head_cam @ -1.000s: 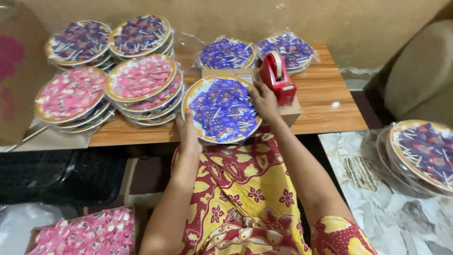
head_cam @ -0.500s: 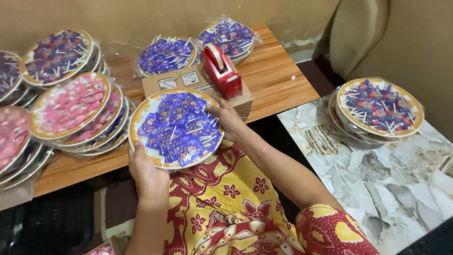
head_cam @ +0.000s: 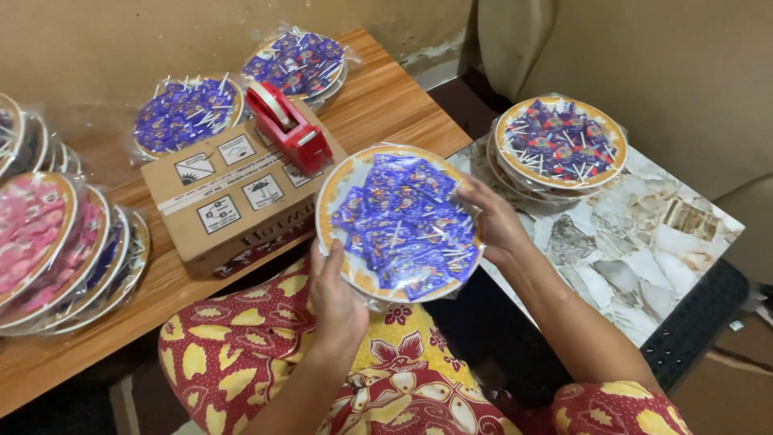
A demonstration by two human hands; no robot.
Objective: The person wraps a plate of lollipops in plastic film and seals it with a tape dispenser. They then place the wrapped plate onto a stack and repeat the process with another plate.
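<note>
Your left hand and right hand gripped the wrapped plate, fingers curled on its rim, right of the cardboard box.

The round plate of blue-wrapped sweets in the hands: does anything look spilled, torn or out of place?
Nothing stands out. The clear-wrapped round plate of blue-wrapped sweets is held tilted between the left hand and right hand, with no sweets spilled; its wrap looks intact.

One tape dispenser, one carton
</note>
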